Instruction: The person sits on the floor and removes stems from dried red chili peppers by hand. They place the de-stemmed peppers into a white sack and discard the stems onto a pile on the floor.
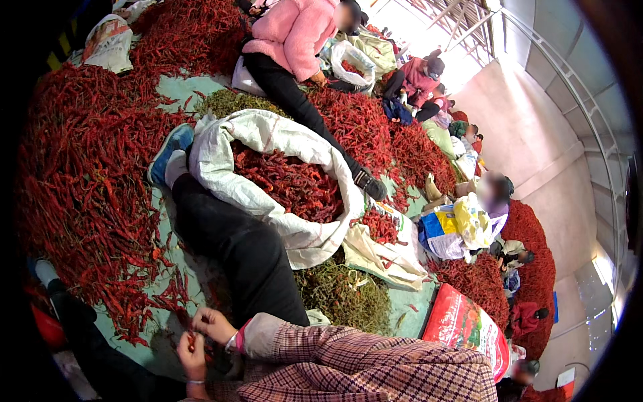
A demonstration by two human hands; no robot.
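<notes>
My left hand (pixel 192 356) holds a red chili pepper (pixel 191 342) between thumb and fingers, low in the picture. Just above it, my right hand (pixel 215 325) has thumb and fingertips drawn together close to the pepper; whether they pinch a stem is too small to tell. Loose chili peppers (pixel 173 296) lie on the pale green ground sheet (pixel 163 216) beyond my hands, at the edge of a large chili heap (pixel 95 186). Beside my black-trousered right leg (pixel 236 246) stands a white woven sack (pixel 311 246), rolled open and filled with red chilies (pixel 286 181).
A heap of greenish stems (pixel 346 296) lies beside the sack, near a flattened cream sack (pixel 387 266) with chilies on it. A red printed bag (pixel 467 326) is at my right. A person in a pink jacket (pixel 296 35) stretches a leg past the sack; several people sit farther off among chili heaps.
</notes>
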